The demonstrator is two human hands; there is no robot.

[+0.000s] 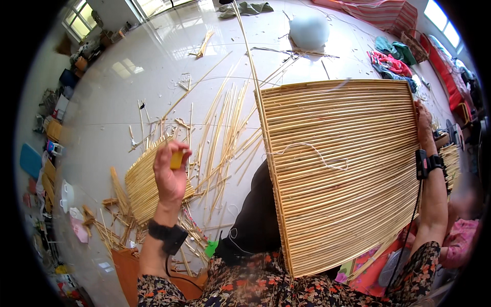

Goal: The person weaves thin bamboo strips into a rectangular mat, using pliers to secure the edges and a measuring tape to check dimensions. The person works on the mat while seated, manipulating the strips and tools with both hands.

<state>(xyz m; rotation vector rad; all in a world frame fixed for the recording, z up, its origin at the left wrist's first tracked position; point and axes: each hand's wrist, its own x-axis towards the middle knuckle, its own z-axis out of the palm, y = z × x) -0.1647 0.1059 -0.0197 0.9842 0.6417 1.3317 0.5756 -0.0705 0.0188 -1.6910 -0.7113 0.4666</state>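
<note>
A large panel of straw-coloured stalks (342,194), laid side by side in rows, rests across my lap, tilted up. My right hand (424,124) grips its right edge near the far corner, the fingers partly behind it. A long thin stalk (246,46) runs along the panel's left edge and sticks out well past it. White thread (307,146) lies loose over the panel. Raised to the left, apart from the panel, my left hand (170,166) is closed around a small yellow block-like thing (177,159) whose kind I cannot make out.
A smaller stalk panel (140,187) lies on the floor beyond my left hand. Loose stalks (225,128) are scattered ahead. A pale round ball-like object (309,31) sits farther off, with clothes (391,61) at far right. Another person (460,235) is close on my right.
</note>
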